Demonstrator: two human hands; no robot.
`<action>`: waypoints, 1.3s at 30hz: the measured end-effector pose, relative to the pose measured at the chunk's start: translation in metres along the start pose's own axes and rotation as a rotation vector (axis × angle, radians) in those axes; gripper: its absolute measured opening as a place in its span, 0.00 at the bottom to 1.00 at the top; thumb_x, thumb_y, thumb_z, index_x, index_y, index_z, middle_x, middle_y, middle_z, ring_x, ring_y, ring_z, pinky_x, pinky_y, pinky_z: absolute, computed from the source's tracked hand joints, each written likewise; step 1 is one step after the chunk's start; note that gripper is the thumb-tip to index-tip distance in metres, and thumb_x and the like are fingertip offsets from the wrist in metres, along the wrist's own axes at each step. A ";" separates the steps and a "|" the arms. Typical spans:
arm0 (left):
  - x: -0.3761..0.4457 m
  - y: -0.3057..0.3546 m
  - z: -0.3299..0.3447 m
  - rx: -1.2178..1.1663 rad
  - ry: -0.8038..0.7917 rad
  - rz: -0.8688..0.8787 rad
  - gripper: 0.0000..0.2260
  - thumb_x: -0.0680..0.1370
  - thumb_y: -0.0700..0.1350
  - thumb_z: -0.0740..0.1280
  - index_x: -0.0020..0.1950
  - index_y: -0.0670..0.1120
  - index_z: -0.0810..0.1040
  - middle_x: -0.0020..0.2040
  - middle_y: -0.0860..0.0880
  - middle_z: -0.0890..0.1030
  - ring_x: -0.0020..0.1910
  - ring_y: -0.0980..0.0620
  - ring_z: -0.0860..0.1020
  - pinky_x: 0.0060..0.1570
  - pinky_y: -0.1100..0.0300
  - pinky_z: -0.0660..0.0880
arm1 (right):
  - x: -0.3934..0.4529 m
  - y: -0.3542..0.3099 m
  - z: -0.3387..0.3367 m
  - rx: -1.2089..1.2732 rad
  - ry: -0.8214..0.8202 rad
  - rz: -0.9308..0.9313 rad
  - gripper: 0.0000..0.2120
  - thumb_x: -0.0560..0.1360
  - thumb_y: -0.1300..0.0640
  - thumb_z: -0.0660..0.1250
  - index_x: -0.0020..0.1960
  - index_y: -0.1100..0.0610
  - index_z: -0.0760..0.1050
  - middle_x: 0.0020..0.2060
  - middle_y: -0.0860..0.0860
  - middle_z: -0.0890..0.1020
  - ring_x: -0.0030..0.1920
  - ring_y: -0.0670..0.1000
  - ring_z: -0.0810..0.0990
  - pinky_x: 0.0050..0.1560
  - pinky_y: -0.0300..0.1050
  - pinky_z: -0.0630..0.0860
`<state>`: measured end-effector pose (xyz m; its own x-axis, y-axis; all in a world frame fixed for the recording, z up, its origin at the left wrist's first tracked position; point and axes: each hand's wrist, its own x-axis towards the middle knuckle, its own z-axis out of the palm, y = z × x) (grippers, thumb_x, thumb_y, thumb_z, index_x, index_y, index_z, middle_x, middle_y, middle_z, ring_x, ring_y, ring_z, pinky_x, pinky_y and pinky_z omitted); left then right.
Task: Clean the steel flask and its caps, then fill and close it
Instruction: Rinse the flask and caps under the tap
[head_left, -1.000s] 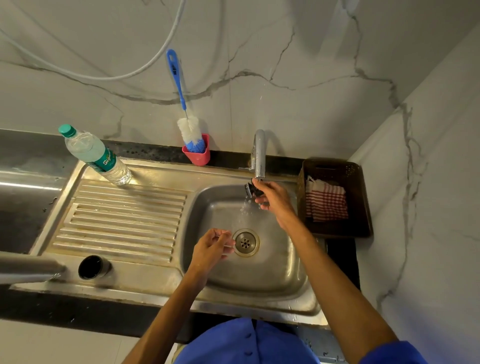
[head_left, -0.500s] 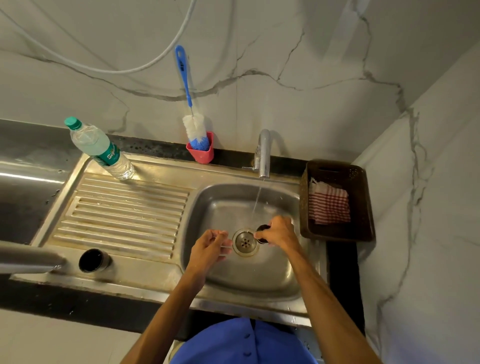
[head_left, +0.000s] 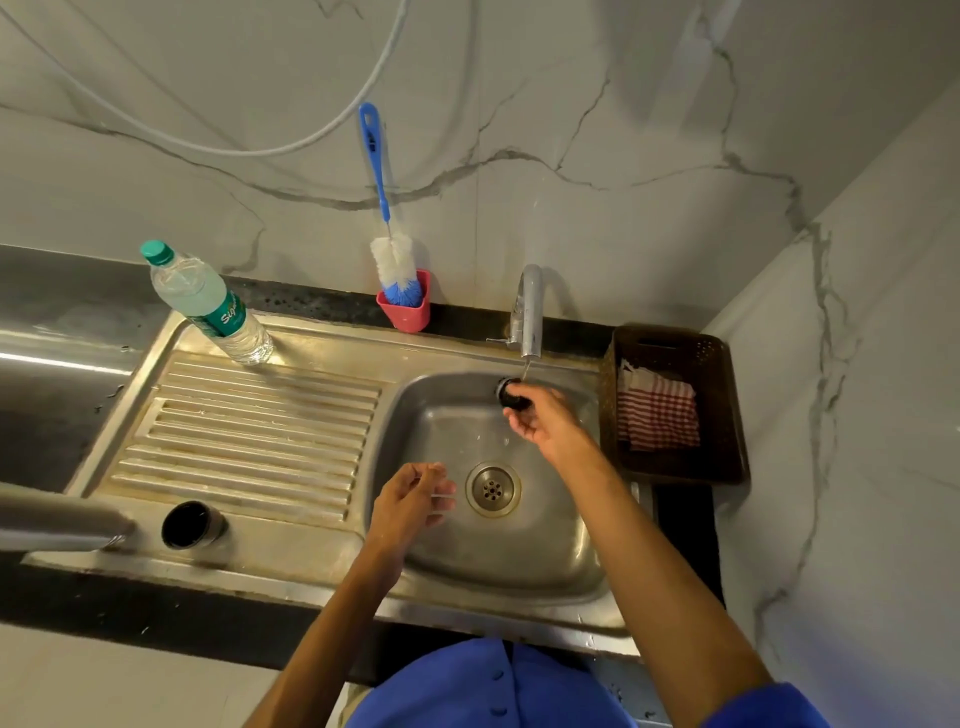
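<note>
At the far left edge I see the steel flask (head_left: 57, 517) lying on its side on the sink's front ledge, its mouth just beside a black-lined cap (head_left: 189, 525) that lies on its side by the drainboard (head_left: 260, 431). Behind the drainboard a plastic water bottle (head_left: 208, 304) with a green lid stands on the sink's rim. Further along, a blue-handled bottle brush (head_left: 395, 270) sits head-down in a pink cup (head_left: 408, 312) against the marble wall. My left hand (head_left: 410, 501) hovers over the basin (head_left: 545, 551) just left of the drain (head_left: 492, 488), fingers loosely curled with nothing in them. My right hand (head_left: 543, 421) pinches a small dark inner cap (head_left: 509, 392) directly under the tap (head_left: 527, 312), where a thin stream of water runs onto it. On the far right a brown basket (head_left: 727, 415) holds a red-and-white checked cloth (head_left: 657, 410).
</note>
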<state>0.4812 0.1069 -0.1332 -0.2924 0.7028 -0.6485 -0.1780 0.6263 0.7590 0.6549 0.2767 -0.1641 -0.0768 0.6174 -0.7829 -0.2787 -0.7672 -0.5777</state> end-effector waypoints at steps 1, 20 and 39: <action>0.000 -0.001 0.000 -0.004 -0.002 -0.001 0.11 0.84 0.51 0.68 0.59 0.44 0.83 0.48 0.47 0.89 0.51 0.44 0.87 0.57 0.48 0.81 | -0.001 -0.001 0.002 -0.041 -0.025 -0.028 0.16 0.74 0.61 0.77 0.60 0.59 0.79 0.56 0.63 0.84 0.49 0.56 0.85 0.40 0.43 0.83; -0.006 -0.006 -0.015 -0.038 -0.006 0.012 0.11 0.85 0.50 0.67 0.59 0.44 0.83 0.50 0.45 0.88 0.52 0.43 0.86 0.56 0.48 0.81 | -0.012 -0.021 -0.001 -0.564 -0.044 -0.264 0.27 0.69 0.67 0.80 0.62 0.52 0.74 0.61 0.55 0.81 0.58 0.55 0.83 0.54 0.50 0.83; -0.028 -0.033 -0.083 -0.126 0.076 0.007 0.10 0.86 0.46 0.66 0.60 0.41 0.82 0.52 0.40 0.87 0.46 0.46 0.85 0.48 0.53 0.80 | -0.064 0.086 -0.019 -1.564 0.150 -0.358 0.19 0.66 0.44 0.77 0.53 0.50 0.77 0.50 0.55 0.83 0.50 0.57 0.81 0.43 0.44 0.73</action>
<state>0.4171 0.0388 -0.1356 -0.3638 0.6763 -0.6406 -0.2909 0.5708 0.7678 0.6536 0.1685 -0.1682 -0.1100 0.8456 -0.5224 0.9479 -0.0688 -0.3110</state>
